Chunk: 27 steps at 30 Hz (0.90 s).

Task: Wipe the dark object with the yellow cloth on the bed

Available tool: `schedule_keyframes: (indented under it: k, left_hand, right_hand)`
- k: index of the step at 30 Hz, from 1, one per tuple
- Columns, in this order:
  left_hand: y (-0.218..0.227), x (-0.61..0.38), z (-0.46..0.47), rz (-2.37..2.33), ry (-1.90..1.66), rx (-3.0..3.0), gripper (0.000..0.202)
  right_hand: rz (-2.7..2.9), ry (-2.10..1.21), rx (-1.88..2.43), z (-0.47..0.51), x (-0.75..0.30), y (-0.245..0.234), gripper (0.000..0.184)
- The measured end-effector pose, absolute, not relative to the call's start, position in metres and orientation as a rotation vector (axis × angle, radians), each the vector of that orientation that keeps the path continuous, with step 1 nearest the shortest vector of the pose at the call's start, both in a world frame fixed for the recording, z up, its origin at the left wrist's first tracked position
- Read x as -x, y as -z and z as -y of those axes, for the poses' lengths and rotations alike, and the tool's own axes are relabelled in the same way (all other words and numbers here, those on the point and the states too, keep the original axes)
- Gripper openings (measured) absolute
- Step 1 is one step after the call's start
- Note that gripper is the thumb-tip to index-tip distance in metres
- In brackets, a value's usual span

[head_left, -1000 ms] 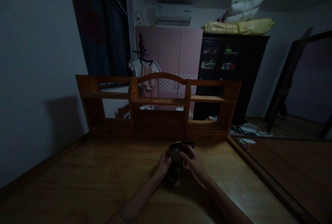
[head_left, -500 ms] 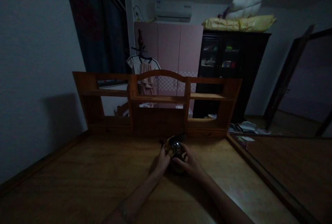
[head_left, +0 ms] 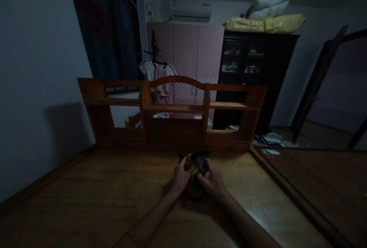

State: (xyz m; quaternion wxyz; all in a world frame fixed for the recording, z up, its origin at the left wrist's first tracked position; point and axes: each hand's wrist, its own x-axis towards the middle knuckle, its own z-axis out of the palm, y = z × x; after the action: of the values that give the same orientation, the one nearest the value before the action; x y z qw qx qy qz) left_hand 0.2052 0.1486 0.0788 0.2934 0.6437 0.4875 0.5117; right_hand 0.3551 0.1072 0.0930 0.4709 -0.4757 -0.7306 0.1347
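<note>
Both hands are on a small yellow-and-black object [head_left: 189, 160] with a shiny, rounded part facing right; its kind is too dark to make out. My left hand [head_left: 181, 178] is closed around its left side, thumb across the front. On the opposite side, my right hand [head_left: 215, 182] grips the shiny part between thumb and fingers. A dark rounded edge [head_left: 195, 197] shows below the hands, close to the wooden tabletop [head_left: 120, 194]. Black pieces stick out at the upper left and along the top. The fingers hide much of the middle.
A wooden shelf unit [head_left: 174, 108] with open compartments stands along the back of the tabletop. The wall [head_left: 34, 87] borders the left side, and a raised wooden edge [head_left: 286, 188] runs along the right. Behind are pink cabinets [head_left: 186, 53] and a black cabinet [head_left: 282, 60].
The object has turned in my hands: its shiny part faces more to the right, and its top and lower rounded edge show differently. Both hands stay on it, and the view has shifted slightly.
</note>
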Motion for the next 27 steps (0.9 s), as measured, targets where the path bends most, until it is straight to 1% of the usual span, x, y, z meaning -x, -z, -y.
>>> schedule_keyframes:
  k: [5, 11, 19, 27]
  left_hand:
    - [-0.087, -0.204, -0.138, -1.170, -1.306, -1.779, 0.041]
    - [-0.089, -0.205, -0.135, -1.119, -1.259, -1.757, 0.040]
    - [-0.099, -0.207, -0.131, -1.353, -1.203, -1.849, 0.034]
    - [-0.099, -0.207, -0.131, -1.362, -1.209, -1.866, 0.034]
  right_hand:
    - [1.642, -0.379, 1.179, -0.115, -0.358, -0.088, 0.040]
    - [1.568, -0.425, 1.169, -0.117, -0.361, -0.087, 0.043]
    - [1.617, -0.361, 1.170, -0.114, -0.359, -0.091, 0.046]
    - [1.666, -0.329, 1.171, -0.112, -0.359, -0.091, 0.048]
